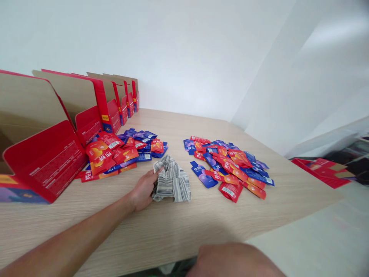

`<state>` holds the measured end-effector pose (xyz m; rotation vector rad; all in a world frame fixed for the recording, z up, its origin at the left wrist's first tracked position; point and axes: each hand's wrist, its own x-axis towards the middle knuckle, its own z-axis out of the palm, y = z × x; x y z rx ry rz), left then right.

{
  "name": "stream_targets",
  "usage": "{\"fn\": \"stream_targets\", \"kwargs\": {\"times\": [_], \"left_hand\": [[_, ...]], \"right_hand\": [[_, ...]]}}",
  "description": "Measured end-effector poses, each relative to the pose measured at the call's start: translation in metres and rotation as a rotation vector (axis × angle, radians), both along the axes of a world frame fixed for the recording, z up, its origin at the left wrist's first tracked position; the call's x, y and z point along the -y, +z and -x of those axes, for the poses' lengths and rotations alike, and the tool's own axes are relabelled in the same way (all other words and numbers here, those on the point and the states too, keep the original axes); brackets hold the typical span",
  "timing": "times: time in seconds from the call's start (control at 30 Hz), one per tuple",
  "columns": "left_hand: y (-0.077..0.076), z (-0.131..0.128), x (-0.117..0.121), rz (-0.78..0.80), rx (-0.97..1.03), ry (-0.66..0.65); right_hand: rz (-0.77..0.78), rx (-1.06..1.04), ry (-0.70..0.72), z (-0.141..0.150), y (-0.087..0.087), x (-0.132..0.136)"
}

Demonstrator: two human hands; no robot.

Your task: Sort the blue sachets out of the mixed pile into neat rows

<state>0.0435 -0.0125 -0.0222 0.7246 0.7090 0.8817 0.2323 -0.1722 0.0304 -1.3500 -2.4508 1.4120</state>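
My left hand [144,191] is closed on the left edge of a crumpled grey-and-white striped cloth [174,184], which rests on the wooden table between two piles of packets. Low in the frame, close to the camera, is a blurred part of my right hand [235,261]; its fingers are hidden. Beyond the cloth to the left lies a pile of red and blue packets [99,156]. Another pile of red and blue packets [227,163] spreads over the table to the cloth's right, apart from it.
Several open red cardboard boxes [52,161] stand in a row along the left, running back to the white wall [184,57]. Past the right edge of the table [288,200], a red box [319,171] sits lower down near dark objects.
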Motion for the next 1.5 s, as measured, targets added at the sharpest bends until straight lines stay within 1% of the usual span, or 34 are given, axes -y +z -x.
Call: {"fn": "stream_targets", "kwargs": {"times": [0.03,0.07,0.1,0.13,0.17,0.2,0.23,0.27,0.33,0.47,0.6,0.67,0.7,0.77,0.83,0.87,0.9,0.97,1.0,1.07,1.13,1.27,1.4,1.5], "left_hand": [[0.0,0.0,0.0,0.001,0.0,0.002],[0.0,0.001,0.001,0.002,0.0,0.004],[0.0,0.001,0.001,0.004,0.001,0.006],[0.001,0.001,0.001,0.006,0.002,0.011],[0.001,0.001,0.001,0.01,0.003,0.017],[0.002,0.0,0.001,0.015,0.005,0.023],[0.003,0.0,0.001,0.02,0.007,0.028],[0.003,0.0,0.001,0.027,0.008,0.035],[0.004,-0.001,0.001,0.042,0.013,0.041],[0.005,-0.001,-0.001,0.074,0.03,0.06],[0.007,-0.002,-0.003,0.105,0.043,0.1],[0.007,-0.002,-0.004,0.122,0.045,0.116],[0.006,-0.003,-0.005,0.128,0.05,0.124],[0.005,-0.003,-0.007,0.134,0.065,0.138],[0.004,-0.004,-0.008,0.138,0.08,0.152],[0.004,-0.004,-0.009,0.143,0.086,0.16],[0.005,-0.005,-0.009,0.152,0.09,0.169],[0.007,-0.005,-0.009,0.173,0.096,0.201],[0.008,-0.005,-0.009,0.186,0.1,0.221],[0.009,-0.004,-0.01,0.208,0.109,0.26],[0.008,-0.003,-0.01,0.214,0.12,0.28],[0.004,-0.001,-0.009,0.215,0.125,0.269],[0.004,-0.001,-0.008,0.24,0.135,0.279],[0.006,0.0,-0.007,0.248,0.149,0.288]], "right_hand": [[-0.059,0.026,-0.064,-0.006,0.002,-0.015],[-0.149,0.073,-0.147,-0.011,0.004,-0.031],[-0.306,0.167,-0.284,-0.016,0.004,-0.049],[-0.499,0.3,-0.418,-0.021,0.004,-0.066],[-0.625,0.449,-0.476,-0.024,0.002,-0.082],[-0.707,0.593,-0.516,-0.027,-0.001,-0.097],[-0.733,0.712,-0.517,-0.029,-0.004,-0.108],[-0.723,0.801,-0.498,-0.029,-0.008,-0.117],[-0.708,0.888,-0.449,-0.029,-0.014,-0.127],[-0.761,0.914,-0.35,-0.027,-0.02,-0.132],[-0.766,0.907,-0.379,-0.037,-0.017,-0.138],[-0.771,0.871,-0.419,-0.042,-0.012,-0.142],[-0.788,0.819,-0.46,-0.042,-0.009,-0.145],[-0.865,0.637,-0.58,-0.034,-0.005,-0.15],[-0.954,0.378,-0.681,-0.016,-0.006,-0.155],[-0.975,0.249,-0.687,-0.005,-0.009,-0.157],[-0.972,0.128,-0.654,0.008,-0.013,-0.159],[-0.915,-0.049,-0.527,0.031,-0.026,-0.163],[-0.878,-0.097,-0.469,0.04,-0.033,-0.165],[-0.819,-0.139,-0.404,0.05,-0.048,-0.168],[-0.788,-0.162,-0.399,0.052,-0.059,-0.168],[-0.799,-0.169,-0.391,0.047,-0.07,-0.163],[-0.901,-0.138,-0.306,0.044,-0.071,-0.155],[-0.944,-0.145,-0.258,0.04,-0.06,-0.147]]}}
